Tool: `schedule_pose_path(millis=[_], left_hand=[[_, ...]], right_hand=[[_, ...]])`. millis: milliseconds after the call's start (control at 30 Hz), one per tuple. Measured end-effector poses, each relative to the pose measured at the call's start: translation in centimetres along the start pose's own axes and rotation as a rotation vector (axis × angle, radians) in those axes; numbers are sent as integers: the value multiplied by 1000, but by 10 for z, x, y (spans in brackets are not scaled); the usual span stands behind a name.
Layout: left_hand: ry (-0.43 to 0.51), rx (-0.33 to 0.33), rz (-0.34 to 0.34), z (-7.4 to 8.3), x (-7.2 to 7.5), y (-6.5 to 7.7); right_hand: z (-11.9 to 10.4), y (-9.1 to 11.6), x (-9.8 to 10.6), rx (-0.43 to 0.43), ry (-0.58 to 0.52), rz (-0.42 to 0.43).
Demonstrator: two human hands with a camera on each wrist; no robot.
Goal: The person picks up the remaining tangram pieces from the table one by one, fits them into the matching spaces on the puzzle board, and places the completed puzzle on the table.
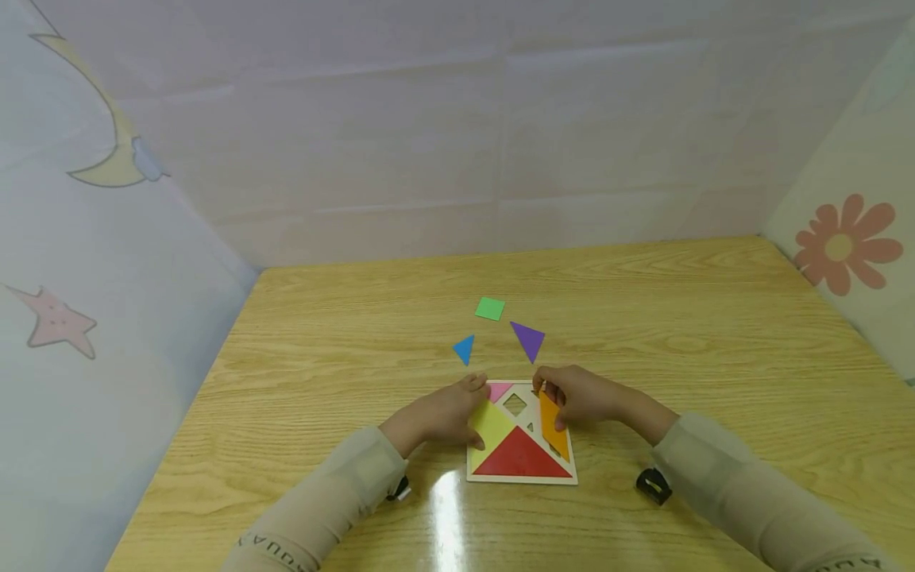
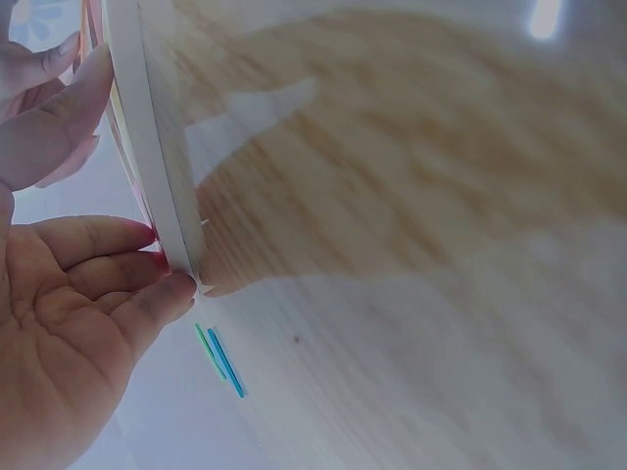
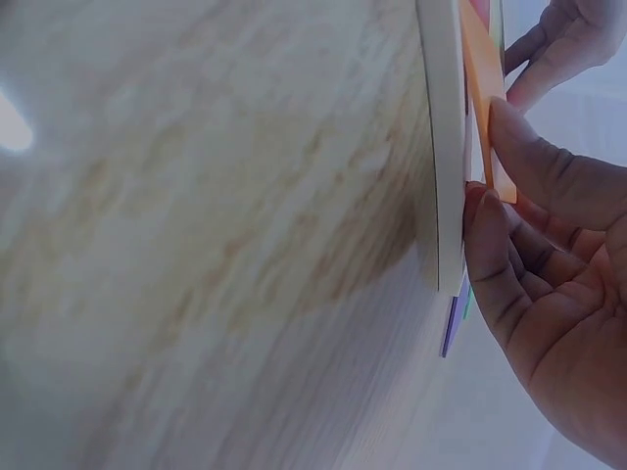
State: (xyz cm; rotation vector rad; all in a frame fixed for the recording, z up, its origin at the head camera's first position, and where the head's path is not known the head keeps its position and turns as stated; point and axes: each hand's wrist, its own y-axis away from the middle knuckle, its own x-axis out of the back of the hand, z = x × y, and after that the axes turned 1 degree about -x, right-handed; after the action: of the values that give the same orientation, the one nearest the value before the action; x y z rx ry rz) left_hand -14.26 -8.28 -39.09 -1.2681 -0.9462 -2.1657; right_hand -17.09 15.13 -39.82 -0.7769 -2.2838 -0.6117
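Observation:
A pale tangram board lies in front of me. A red triangle, a yellow triangle and a pink piece sit in it. Bare wood shows through cut-outs in its upper and right parts. With thumb and fingers spread, my left hand rests on the board's left edge, touching the yellow and pink pieces. My right hand pinches an orange parallelogram over the right side of the board. In the right wrist view the orange parallelogram is tilted, one edge raised off the board.
Beyond the board lie a purple triangle, a blue triangle and a green square, flat on the wooden table. A black band-like object is beside the right sleeve; another dark object is by the left sleeve.

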Motion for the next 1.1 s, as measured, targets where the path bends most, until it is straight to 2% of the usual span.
schedule_pose_path(millis=[700, 1100], left_hand=[[-6, -5, 3, -1, -2, -1], [-4, -7, 8, -3, -3, -2]], right_hand=[[3, 5, -5, 67, -26, 1], [2, 4, -6, 53, -26, -14]])
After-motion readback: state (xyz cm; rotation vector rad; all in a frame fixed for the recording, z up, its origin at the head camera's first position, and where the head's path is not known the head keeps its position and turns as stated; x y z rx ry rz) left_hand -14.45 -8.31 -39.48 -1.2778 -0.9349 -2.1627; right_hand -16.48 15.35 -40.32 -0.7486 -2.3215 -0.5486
